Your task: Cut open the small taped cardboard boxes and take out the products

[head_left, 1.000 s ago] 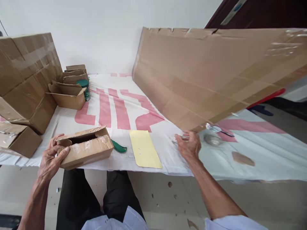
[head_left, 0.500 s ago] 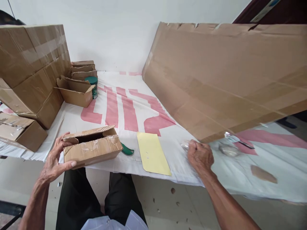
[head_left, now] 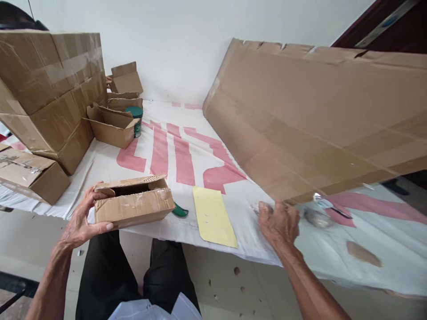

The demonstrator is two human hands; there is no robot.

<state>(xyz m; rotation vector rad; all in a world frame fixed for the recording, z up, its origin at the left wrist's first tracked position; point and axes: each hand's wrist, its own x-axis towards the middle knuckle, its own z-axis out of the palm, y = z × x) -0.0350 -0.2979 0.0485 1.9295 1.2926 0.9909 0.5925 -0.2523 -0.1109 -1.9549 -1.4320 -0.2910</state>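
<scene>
A small cardboard box [head_left: 133, 206] with a slightly gaping top flap is tilted at the table's front edge. My left hand [head_left: 82, 220] grips its left end, thumb on the near side. My right hand [head_left: 278, 222] rests on the cloth near the large cardboard sheet, fingers closed at a small clear plastic piece [head_left: 256, 207]; what exactly they grip is hidden. Between the hands lies a yellow paper sheet [head_left: 215, 218]. A green object [head_left: 180, 211] sits just right of the box, partly behind it.
Stacked taped cartons [head_left: 50, 89] stand at the left, a closed box [head_left: 36, 175] before them. Beyond are an open box [head_left: 111, 126] and a green-lidded can [head_left: 136, 120]. A large cardboard sheet [head_left: 313, 120] leans at the right. Another person's hand [head_left: 108, 82] shows behind the cartons.
At the back left, a cardboard box has risen beside another person's hand. The view has shifted slightly. My left hand still grips the box; my right hand's fingers have shifted slightly on the cloth.
</scene>
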